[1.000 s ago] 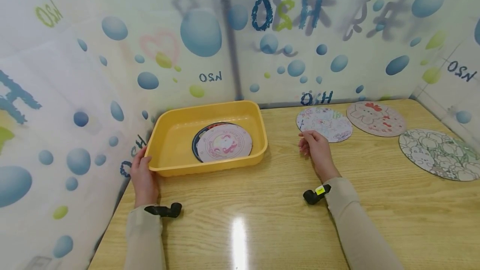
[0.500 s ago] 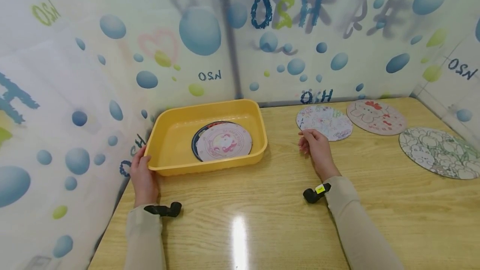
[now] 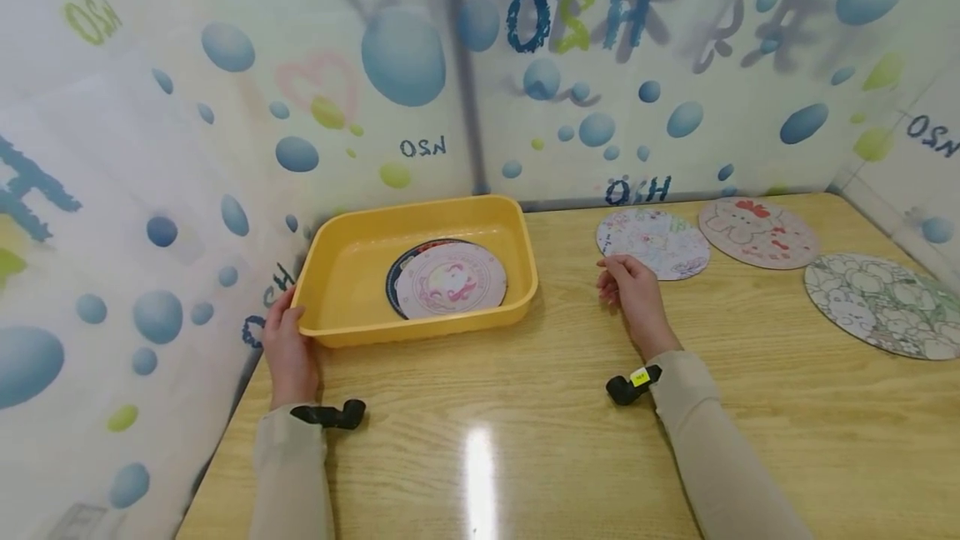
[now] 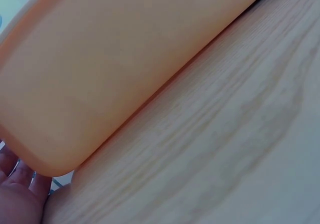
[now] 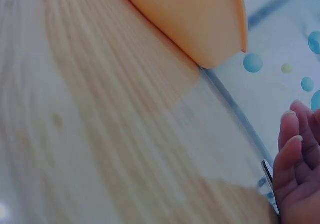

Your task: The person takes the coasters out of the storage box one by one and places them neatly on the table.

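Note:
A yellow plastic tray [image 3: 352, 327] stands at the left of the wooden table. My left hand [image 3: 290, 357] holds its near left corner, thumb at the rim and fingers along the outer side; in the left wrist view some of these fingers [image 4: 20, 179] show beyond the corner. Inside the tray lies a pale round disc [image 3: 453, 280] with a pink cartoon drawing, overlapping a dark-edged disc [image 3: 393, 290]. My right hand [image 3: 633, 294], fingers loosely curled and holding nothing, is at the near left edge of a round disc with colourful doodles [image 3: 660, 242].
Right of the doodled disc lie a pinkish disc with a red bow [image 3: 757, 232] and a larger green-toned disc with a rabbit [image 3: 885, 307]. A patterned curtain [image 3: 420, 157] stands behind the table [image 3: 555, 440] and on both sides.
The view has tilted and shifted slightly. Both hands, the tray and the discs keep their places relative to one another.

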`<state>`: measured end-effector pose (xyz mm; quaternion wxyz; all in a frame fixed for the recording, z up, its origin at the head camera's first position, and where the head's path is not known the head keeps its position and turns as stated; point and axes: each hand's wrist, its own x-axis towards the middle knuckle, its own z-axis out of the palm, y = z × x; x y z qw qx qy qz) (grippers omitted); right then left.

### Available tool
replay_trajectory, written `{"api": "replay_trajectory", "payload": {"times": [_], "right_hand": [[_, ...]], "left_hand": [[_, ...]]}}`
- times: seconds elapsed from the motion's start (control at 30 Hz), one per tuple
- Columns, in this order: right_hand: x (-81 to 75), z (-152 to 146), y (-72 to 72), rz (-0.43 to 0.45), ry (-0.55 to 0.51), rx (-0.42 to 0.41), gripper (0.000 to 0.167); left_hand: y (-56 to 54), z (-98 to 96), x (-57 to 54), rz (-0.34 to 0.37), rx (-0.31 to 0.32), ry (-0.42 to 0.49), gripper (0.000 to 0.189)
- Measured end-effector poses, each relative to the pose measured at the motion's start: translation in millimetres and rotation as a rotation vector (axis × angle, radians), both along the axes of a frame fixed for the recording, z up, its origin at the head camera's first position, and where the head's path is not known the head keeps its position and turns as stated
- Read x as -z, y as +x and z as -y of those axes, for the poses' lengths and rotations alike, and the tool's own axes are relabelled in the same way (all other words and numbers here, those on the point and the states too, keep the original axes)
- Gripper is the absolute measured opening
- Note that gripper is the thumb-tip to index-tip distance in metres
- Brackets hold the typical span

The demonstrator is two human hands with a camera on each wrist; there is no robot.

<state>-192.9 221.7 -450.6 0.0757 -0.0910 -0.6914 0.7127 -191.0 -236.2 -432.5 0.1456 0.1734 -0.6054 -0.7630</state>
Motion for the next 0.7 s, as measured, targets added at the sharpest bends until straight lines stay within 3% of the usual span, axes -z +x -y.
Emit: {"api": "replay_trajectory", "payload": {"times": [0.2,0.47,0.7], "right_hand": [[-14.0,21,-1.2,-0.056,-0.018,-0.071,0.034],[-43.6,55,4.0,-0.126,-0.021,-0.195,0.035],[-52.3,76,-1.2,-0.153,-0.004,-0.315,0.041]], "left_hand": [[-1.0,0.3,0.6,-0.007,-0.005,-0.017,0.036],[-0.9,-0.1,-1.7,-0.013,-0.013,0.033,0.036],[-0.7,-0.7,-2.0,-0.004,-0.024,0.031,0.035]]}}
